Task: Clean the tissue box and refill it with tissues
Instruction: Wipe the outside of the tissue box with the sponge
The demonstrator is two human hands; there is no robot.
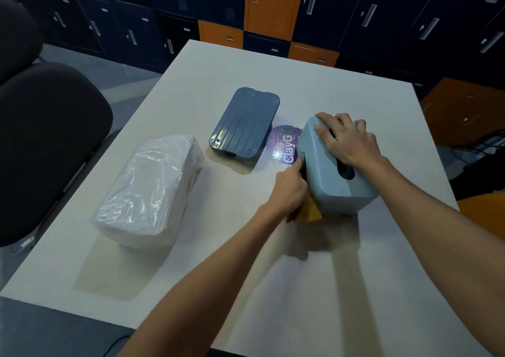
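Over on the bench's (246, 288) right side, the box (325, 177) sits under my right hand (347, 141), fingers flat on top. Left hand (289, 190) grips a sponge (311, 212) against its side. Looks like light, slick plastic, so I'd brace the top.

Tissue pack (147, 190) left, lid (243, 123) middle, box (322, 175) right, seemingly tilted

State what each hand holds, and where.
Left hand grips the yellow-and-green sponge round its middle; right hand presses on top of the pale blue plastic tissue box.
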